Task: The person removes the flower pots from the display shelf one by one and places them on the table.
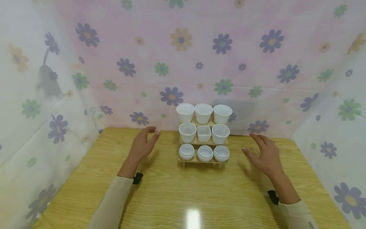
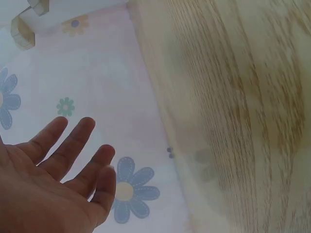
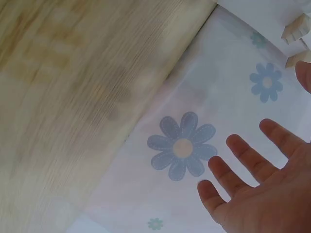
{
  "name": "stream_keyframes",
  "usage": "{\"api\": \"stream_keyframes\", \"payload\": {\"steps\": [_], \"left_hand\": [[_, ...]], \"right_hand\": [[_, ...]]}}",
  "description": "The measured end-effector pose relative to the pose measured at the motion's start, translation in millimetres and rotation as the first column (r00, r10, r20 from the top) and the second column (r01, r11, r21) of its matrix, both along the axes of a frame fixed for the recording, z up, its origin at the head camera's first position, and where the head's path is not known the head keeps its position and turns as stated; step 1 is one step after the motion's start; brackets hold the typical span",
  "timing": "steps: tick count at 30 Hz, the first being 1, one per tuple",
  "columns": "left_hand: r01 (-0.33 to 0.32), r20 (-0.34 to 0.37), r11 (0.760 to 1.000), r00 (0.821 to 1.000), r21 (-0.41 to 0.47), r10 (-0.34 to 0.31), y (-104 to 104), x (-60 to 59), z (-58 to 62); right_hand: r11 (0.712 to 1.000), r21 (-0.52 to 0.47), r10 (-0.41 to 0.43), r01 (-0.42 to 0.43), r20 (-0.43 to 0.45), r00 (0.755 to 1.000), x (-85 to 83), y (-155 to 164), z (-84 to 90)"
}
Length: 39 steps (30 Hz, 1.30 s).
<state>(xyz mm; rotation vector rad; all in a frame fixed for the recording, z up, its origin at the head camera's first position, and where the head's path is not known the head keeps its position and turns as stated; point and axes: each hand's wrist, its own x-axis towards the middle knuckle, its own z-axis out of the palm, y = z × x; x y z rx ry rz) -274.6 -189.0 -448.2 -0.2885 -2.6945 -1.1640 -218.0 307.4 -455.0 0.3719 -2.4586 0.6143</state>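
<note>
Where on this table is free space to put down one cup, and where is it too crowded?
Free: the bare wooden table in front of the stepped rack, between the left hand and right hand; also outside each hand toward the flowered cloth. Crowded: the rack itself, where white cups fill all three steps.

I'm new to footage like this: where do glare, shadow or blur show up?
Head view: a white glare patch on the table near the bottom edge, and grey shadows on the cloth at left. Both wrist views: wood grain smeared soft, while the left hand and right hand look sharper.
</note>
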Motion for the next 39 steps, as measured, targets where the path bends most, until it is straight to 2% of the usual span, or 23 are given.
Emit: {"api": "stream_keyframes", "payload": {"steps": [9, 19, 26, 33, 39], "left_hand": [[0.052, 0.038, 0.996, 0.998, 0.078, -0.055, 3.9, 1.5, -1.2], [0.083, 0.098, 0.988, 0.990, 0.134, -0.097, 8.6, 2.6, -4.9], [0.131, 0.126, 0.960, 0.978, 0.248, -0.166, 12.7, 2.0, -8.1], [0.186, 0.132, 0.933, 0.963, 0.309, -0.236, 21.5, 4.7, -9.0], [0.192, 0.172, 0.917, 0.949, 0.350, -0.265, 28.3, 5.7, -11.9]], "right_hand": [[0.998, -0.051, 0.031, -0.029, 0.031, 0.999, 0.9, -6.3, 1.8], [0.997, -0.054, 0.051, -0.053, -0.049, 0.998, 2.2, -13.4, 7.1], [0.995, -0.069, 0.065, -0.069, -0.059, 0.996, 3.6, -18.3, 9.1], [0.992, -0.080, 0.094, -0.100, -0.074, 0.993, 5.7, -25.1, 11.0], [0.989, -0.087, 0.114, -0.120, -0.071, 0.991, 7.9, -31.2, 13.6]]}}
